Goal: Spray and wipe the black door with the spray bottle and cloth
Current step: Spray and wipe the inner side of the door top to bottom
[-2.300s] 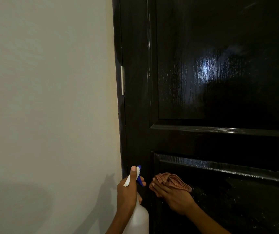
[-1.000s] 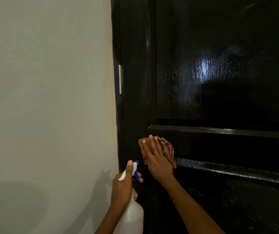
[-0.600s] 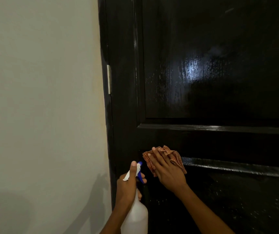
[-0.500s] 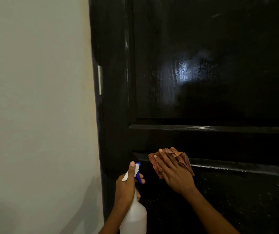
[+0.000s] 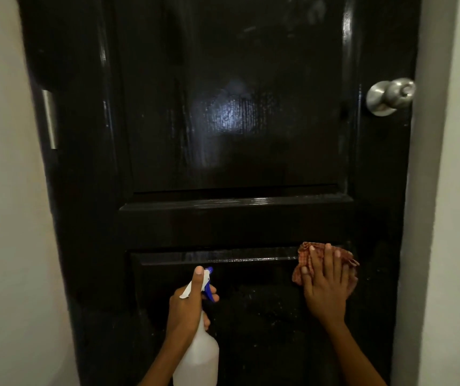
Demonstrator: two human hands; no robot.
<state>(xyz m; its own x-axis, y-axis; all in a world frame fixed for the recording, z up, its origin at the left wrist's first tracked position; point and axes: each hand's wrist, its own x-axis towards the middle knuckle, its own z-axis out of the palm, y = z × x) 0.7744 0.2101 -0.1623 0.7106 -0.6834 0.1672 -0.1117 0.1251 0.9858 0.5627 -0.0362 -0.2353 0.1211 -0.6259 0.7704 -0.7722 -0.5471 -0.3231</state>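
Fingers (image 5: 324,263) of right hand (image 5: 326,291) flat, pressing checked cloth (image 5: 304,254) against black door (image 5: 223,107) near right edge, lower panel's top rim; left hand (image 5: 187,307) grips white spray bottle (image 5: 198,358), bottom centre.

The black door (image 5: 234,121) is a glossy panelled door, closed in its frame, with a raised upper panel and a horizontal rail between upper and lower panels. A bright reflection shows on the upper panel; fine pale specks cover the lower panel.

The spray bottle (image 5: 198,355) is translucent white with a white head and blue trigger and nozzle. It stands upright near the lower panel's left part, nozzle toward the door.

The cloth (image 5: 305,256) is an orange-brown checked fabric, bunched flat against the top right corner of the lower panel, at its moulded edge.
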